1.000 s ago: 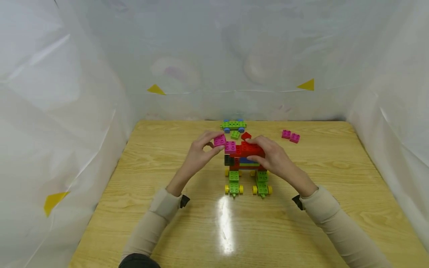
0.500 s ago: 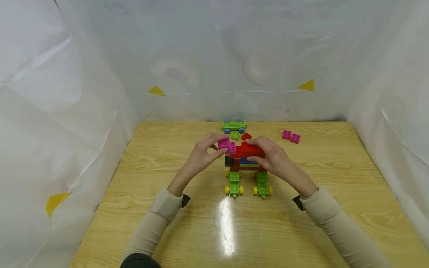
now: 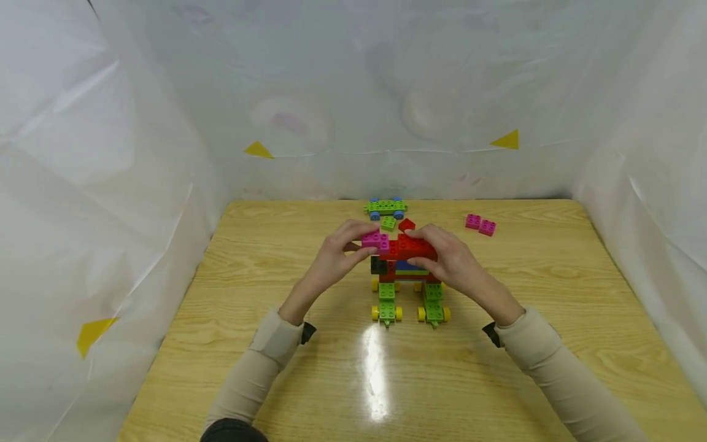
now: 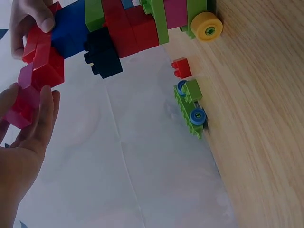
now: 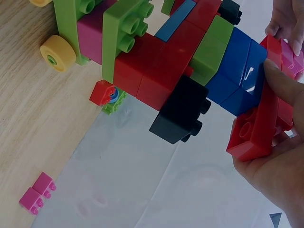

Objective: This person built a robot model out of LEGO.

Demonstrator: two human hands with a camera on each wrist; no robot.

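A tall toy-brick build stands mid-table on two green wheeled bases (image 3: 386,310) with yellow wheels. Above them are red, green and blue bricks (image 5: 237,71), with black bricks (image 5: 180,111) jutting from its sides. Red bricks (image 3: 414,247) form its top row, and a lighter pink brick (image 3: 383,244) sits at that row's left end. My left hand (image 3: 338,250) pinches a darker pink building brick (image 4: 18,114) between thumb and fingers, right against the lighter pink one. At the right end, my right hand (image 3: 452,259) grips the top red bricks, thumb on the near side.
Behind the build, a green wheeled base (image 3: 385,208) with blue wheels lies near the table's back edge. A small green brick (image 3: 388,223) and a red piece (image 3: 406,225) are close to it. Two pink bricks (image 3: 479,224) lie back right. Pale sheeting (image 3: 353,110) surrounds the table.
My left hand has brought the darker pink brick rightward and slightly down, from apart at the upper left to against the lighter pink brick. My right hand keeps its hold on the red bricks.
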